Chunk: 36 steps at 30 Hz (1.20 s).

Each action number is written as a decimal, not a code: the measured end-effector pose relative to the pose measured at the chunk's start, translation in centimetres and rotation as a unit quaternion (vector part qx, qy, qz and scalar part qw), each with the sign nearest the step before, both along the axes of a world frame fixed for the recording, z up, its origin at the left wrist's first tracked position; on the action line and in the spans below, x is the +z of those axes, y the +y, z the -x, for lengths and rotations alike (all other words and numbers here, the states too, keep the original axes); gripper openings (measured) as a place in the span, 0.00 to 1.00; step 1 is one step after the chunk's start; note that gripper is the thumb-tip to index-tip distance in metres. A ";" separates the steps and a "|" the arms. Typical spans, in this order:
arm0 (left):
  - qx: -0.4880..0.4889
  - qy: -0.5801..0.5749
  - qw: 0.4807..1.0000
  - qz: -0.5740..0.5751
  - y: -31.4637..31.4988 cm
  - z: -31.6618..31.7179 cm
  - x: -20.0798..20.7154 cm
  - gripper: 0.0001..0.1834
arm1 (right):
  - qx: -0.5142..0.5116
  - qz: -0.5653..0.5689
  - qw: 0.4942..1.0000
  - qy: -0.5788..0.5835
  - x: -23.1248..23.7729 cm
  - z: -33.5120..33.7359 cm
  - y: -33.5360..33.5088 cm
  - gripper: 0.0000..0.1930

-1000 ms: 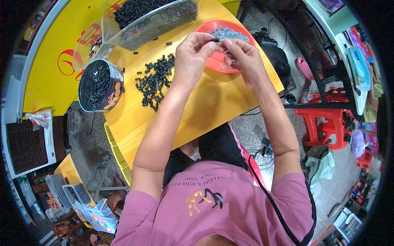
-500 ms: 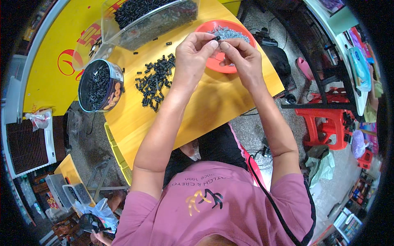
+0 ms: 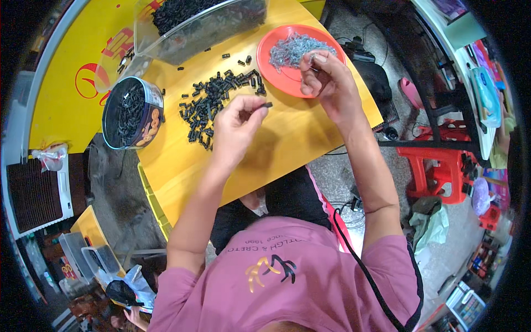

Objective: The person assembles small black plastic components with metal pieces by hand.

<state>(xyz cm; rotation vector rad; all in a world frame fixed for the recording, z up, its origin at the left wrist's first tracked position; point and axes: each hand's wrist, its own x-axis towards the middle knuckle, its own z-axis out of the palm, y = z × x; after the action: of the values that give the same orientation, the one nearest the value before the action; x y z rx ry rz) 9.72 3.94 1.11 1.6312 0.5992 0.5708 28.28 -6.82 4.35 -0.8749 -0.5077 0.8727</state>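
Between the thumb and fingers of my left hand (image 3: 239, 123) is a small black plastic piece (image 3: 267, 104), short and tube-like. That hand hovers just in front of a loose pile of similar black pieces (image 3: 207, 105) on the wooden table (image 3: 282, 138). My right hand (image 3: 330, 80) is over the right part of a red plate (image 3: 271, 74), its fingers curled and the thumb near the index finger. Whatever it pinches is too small to make out. Heaped on the plate are many small, shiny, pale metal pieces (image 3: 296, 48).
A clear plastic bin (image 3: 207, 39) full of black pieces stands at the table's far side. A round tin (image 3: 135, 113) holding more black pieces is at the left. A red stool (image 3: 437, 171) stands on the floor at right; a yellow-green basket (image 3: 156, 199) shows below the table's left edge.
My hands, together over the plate before, have come apart. The left has moved nearer to me and left with a black piece; the right stays by the plate, its fingers more curled.
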 end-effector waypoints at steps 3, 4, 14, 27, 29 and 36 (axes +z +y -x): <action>0.011 0.040 0.988 -0.148 -0.8 0.9 0.0 0.07 | 0.049 -0.030 0.997 0.046 -0.2 0.0 -0.2 0.09; 0.002 0.080 0.957 -0.278 -0.9 1.2 0.4 0.07 | 0.068 -0.035 0.995 0.067 -0.1 0.2 -0.2 0.09; 0.053 0.098 0.892 -0.438 -0.4 1.6 -0.9 0.09 | 0.058 0.018 0.997 0.038 1.0 2.5 -0.3 0.08; 0.056 -0.146 0.903 -0.401 -0.7 -2.1 5.2 0.14 | 0.030 0.045 0.998 0.028 1.4 5.1 -0.3 0.09; 0.056 -0.148 0.900 -0.406 -0.8 -2.1 5.3 0.13 | 0.002 0.060 0.998 0.002 1.6 5.1 -0.4 0.09; 0.064 -0.164 0.901 -0.396 -0.7 -2.3 5.1 0.09 | -0.012 0.076 0.995 -0.063 1.8 5.6 -0.8 0.09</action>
<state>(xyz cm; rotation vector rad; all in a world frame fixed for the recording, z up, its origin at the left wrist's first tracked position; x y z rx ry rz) 12.00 3.25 6.21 2.1834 0.2156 1.2776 22.63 -7.57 6.11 -1.0773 -0.5442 0.8462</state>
